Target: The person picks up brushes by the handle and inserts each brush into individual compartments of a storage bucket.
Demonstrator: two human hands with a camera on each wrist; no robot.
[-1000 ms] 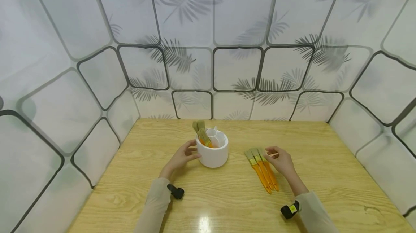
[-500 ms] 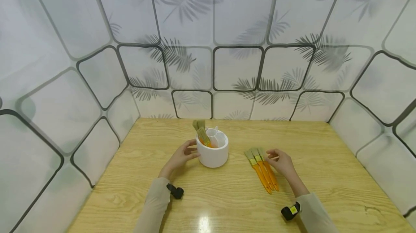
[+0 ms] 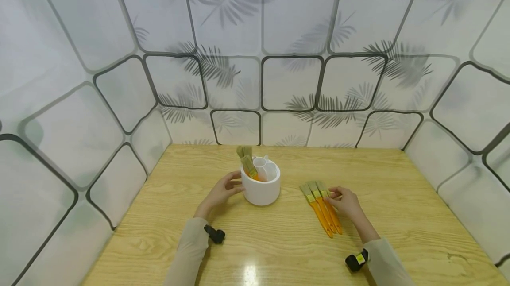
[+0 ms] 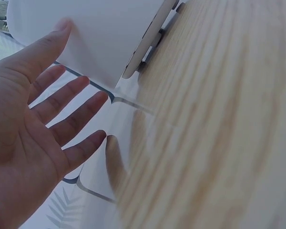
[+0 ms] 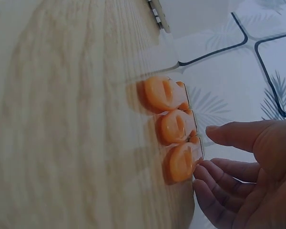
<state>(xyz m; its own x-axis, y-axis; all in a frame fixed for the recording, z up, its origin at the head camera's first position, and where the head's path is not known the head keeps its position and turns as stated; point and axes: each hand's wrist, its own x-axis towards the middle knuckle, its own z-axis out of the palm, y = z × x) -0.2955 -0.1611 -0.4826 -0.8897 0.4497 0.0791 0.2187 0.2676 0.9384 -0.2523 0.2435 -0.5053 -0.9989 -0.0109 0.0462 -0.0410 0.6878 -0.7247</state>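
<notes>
Closing in on the brushes, the right hand (image 3: 345, 203) has come down from its raised pose of a moment ago: its fingers now reach the nearest of 3 orange-handled brushes (image 3: 322, 204), where 1 second back they were spread above the bristle ends. That puts the hand at the start of a pick-up, though nothing is lifted yet. The right wrist view shows fingertips (image 5: 204, 171) just touching the outermost handle end (image 5: 181, 161), thumb held apart above, so the grasp is loose and half curled, holding nothing firmly.

The left hand (image 3: 221, 191) has hardly moved. Its fingers stay straight and spread, with the thumb tip (image 4: 62, 26) against the side of the white holder (image 3: 260, 188), steadying rather than gripping it.

The 3 brushes lie side by side on the wooden table (image 3: 279, 250), right of the holder and apart from it. More brushes (image 3: 247, 162) stand bristles-up in the holder's left compartment.
</notes>
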